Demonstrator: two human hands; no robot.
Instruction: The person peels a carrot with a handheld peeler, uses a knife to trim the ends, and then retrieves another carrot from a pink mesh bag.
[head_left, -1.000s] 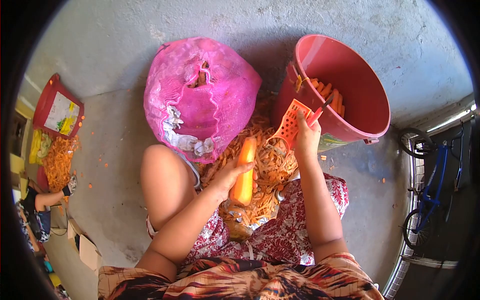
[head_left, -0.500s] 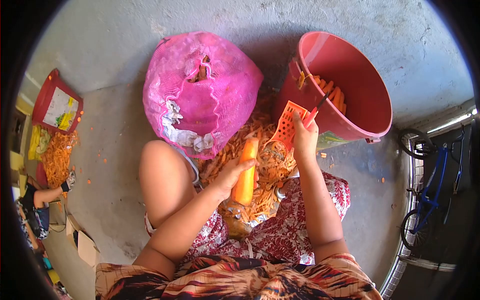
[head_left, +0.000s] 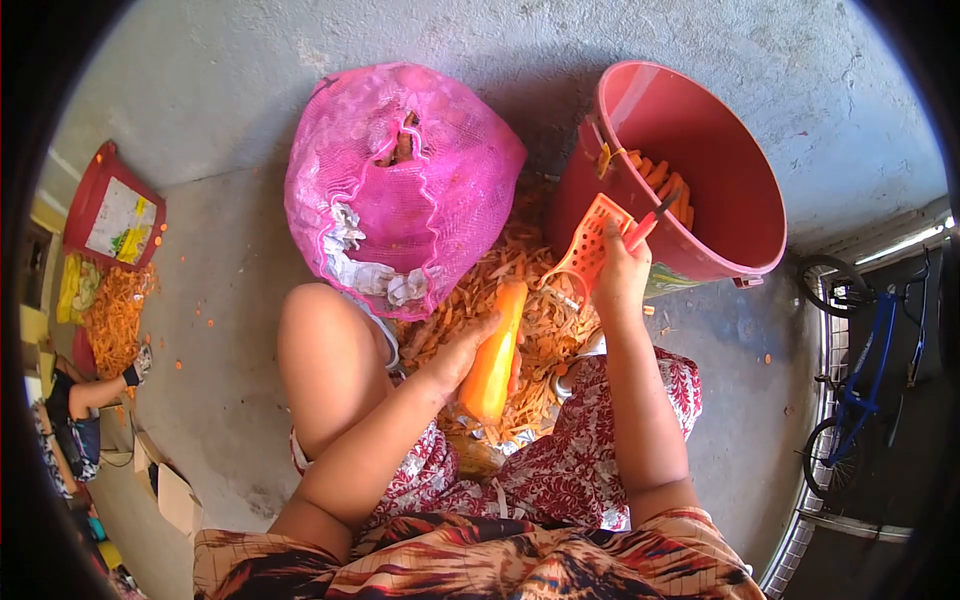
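Observation:
My left hand (head_left: 463, 352) is wrapped round a large peeled carrot (head_left: 492, 362), which stands nearly upright over a heap of orange peelings (head_left: 540, 340) between my legs. To the right, my right hand (head_left: 622, 272) grips an orange peeler (head_left: 590, 240) with a perforated plate. A knife (head_left: 645, 228) with a red handle and dark blade is in the same hand, beside the red bucket's rim. The peeler is apart from the carrot.
A pink mesh sack (head_left: 440, 190) lies at the upper left. The big red bucket (head_left: 615, 130) holds several peeled carrots (head_left: 660, 180). Far left are another red bucket (head_left: 90, 200), more peelings (head_left: 115, 315), a cardboard box (head_left: 177, 500) and another person's leg (head_left: 100, 393). A blue bicycle (head_left: 875, 350) stands right.
My right hand has shifted slightly right with the peeler and knife, which have tilted. The carrot has turned a little in my left hand, and its lower end sits slightly lower.

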